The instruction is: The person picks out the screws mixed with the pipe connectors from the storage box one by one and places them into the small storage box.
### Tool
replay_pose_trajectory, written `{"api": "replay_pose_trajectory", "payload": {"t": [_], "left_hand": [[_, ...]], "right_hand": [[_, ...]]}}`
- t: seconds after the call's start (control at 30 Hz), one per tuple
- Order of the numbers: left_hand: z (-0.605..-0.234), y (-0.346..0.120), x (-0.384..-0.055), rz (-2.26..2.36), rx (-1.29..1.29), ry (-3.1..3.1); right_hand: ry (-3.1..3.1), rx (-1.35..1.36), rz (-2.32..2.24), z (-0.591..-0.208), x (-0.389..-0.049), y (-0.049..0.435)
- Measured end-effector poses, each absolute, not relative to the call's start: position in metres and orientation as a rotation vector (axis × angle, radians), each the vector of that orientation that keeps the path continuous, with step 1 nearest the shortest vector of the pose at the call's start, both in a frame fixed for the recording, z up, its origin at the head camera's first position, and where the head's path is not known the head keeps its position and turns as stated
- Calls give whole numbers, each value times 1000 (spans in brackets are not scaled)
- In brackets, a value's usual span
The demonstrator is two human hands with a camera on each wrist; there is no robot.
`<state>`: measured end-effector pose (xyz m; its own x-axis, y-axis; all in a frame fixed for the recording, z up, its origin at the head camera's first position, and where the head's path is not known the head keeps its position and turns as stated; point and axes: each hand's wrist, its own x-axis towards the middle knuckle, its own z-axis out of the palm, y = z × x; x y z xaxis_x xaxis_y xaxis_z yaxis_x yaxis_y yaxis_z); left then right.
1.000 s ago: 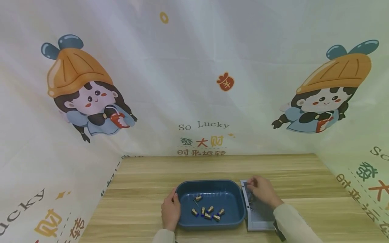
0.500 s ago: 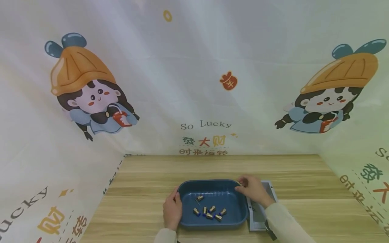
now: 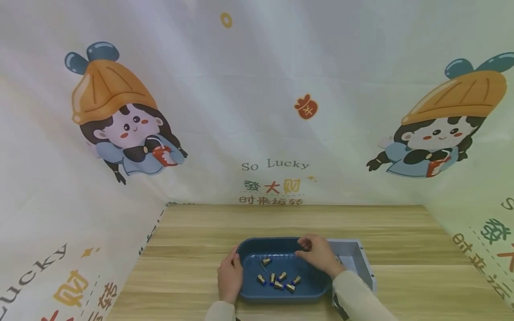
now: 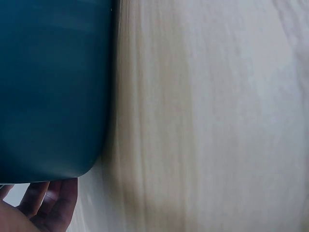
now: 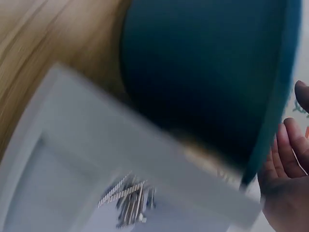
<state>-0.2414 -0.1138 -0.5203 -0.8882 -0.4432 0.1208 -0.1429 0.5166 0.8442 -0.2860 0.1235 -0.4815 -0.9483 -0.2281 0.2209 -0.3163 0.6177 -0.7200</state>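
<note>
A dark blue basin sits on the wooden table. Several brass fittings with blue ends and one thin screw lie inside it. My left hand grips the basin's left rim, its fingers against the outer wall. Over the basin's far right part hangs my right hand, fingers bent and thumb reaching toward them. Its fingertips are partly cut off in the right wrist view, so whether they hold a small thing cannot be told. A grey tray with a heap of screws is beside the basin.
In the head view, the right forearm and hand partly cover the grey tray, which stands close to the basin's right wall. Wooden tabletop surrounds both containers. A printed cloth hangs behind and at the sides of the table.
My right hand has moved left from above the grey tray, across the basin's right rim, to over the basin. My left hand stays on the rim. The head view has shifted slightly.
</note>
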Motion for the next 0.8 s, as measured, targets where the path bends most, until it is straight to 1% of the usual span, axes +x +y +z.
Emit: {"api": "replay_pose_trajectory", "payload": {"t": [0.13,0.8], "left_hand": [[-520,-114,-242,-1317,499,-2436],[-525,-115,-243,-1337,495,-2426]], "right_hand": [[-2702,512,1253,-486,-286,110],[-2772,514,1292,-513,-286,67]]}}
